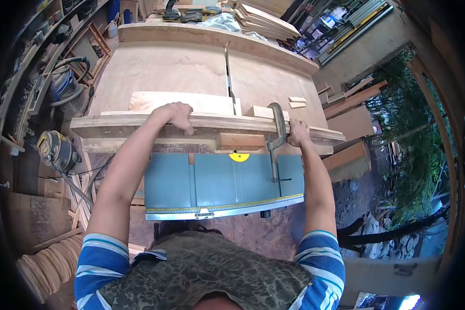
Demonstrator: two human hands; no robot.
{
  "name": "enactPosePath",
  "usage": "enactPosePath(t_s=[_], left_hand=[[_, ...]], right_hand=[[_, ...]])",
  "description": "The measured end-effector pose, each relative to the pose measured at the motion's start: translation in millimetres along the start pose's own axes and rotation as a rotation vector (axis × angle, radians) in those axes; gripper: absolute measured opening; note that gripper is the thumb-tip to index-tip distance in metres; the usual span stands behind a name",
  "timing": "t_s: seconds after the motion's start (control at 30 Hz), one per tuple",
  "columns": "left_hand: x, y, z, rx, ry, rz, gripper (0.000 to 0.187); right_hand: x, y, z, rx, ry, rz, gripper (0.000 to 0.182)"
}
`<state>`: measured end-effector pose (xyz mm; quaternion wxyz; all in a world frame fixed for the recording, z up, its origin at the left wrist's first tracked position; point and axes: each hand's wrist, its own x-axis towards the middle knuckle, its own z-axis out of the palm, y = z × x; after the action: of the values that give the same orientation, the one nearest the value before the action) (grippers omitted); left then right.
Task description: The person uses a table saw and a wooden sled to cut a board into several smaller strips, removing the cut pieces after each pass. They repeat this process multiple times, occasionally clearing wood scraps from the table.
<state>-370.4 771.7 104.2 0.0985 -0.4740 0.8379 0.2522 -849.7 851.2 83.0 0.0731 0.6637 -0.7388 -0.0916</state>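
Head view. Found left hand [175,114] laid over the top edge of a thick layered wooden rail [103,127], with fingers and thumb spread apart. Found right hand [298,133] bent about the same rail toward its right end, just beside a metal C-clamp [281,125]; cannot tell how tightly gripped. Located the rail crosswise over the near part of a broad plywood panel [160,67], beyond a blue-grey metal table [217,178]. Noted a pale board [186,102] flat on the panel along the rail's far side, with its right end at a long slot [227,64]. Recorded a small pale block [263,111] at the rail's far side, beside the clamp, and a reddish-brown block [241,141] at its near side. Noted a yellow half-round plate [239,157] just below the latter, at the table's far edge. Recorded a yellow measuring strip [243,204] along the table's near edge. Noted two small offcuts [296,102] on the panel, apart from the rail. Seen to the left, on the floor: a black-and-yellow vacuum cleaner [57,151].
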Motion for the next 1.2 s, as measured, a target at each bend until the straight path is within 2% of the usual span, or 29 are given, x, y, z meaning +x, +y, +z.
enactPosePath(t_s=[0.37, 0.57, 0.67, 0.87, 0.93, 1.2], left_hand=[[3.1, -1.4, 0.1, -0.064, -0.064, -0.030, 0.082], [8.1, -6.9, 4.2, -0.035, -0.031, -0.018, 0.087], [12.7, -13.4, 9.0, -0.044, -0.004, 0.024, 0.078], [-16.8, -3.8, -7.0, -0.071, -0.053, 0.027, 0.080], [-19.2, -3.6, -15.5, -0.097, -0.121, 0.013, 0.085], [5.4, -9.7, -15.5, -0.031, -0.106, 0.043, 0.082]], right_hand=[[9.7, 6.4, 16.1, 0.002, 0.032, 0.039, 0.058], [10.1, 6.4, 12.4, -0.018, 0.037, 0.027, 0.060], [5.9, 5.5, 8.0, -0.003, 0.035, 0.011, 0.060], [-11.3, 6.4, -0.6, 0.032, 0.012, -0.018, 0.058], [-8.5, 15.0, 3.8, 0.020, 0.073, -0.044, 0.055], [-10.3, 9.3, -6.8, 0.069, 0.002, -0.058, 0.060]])
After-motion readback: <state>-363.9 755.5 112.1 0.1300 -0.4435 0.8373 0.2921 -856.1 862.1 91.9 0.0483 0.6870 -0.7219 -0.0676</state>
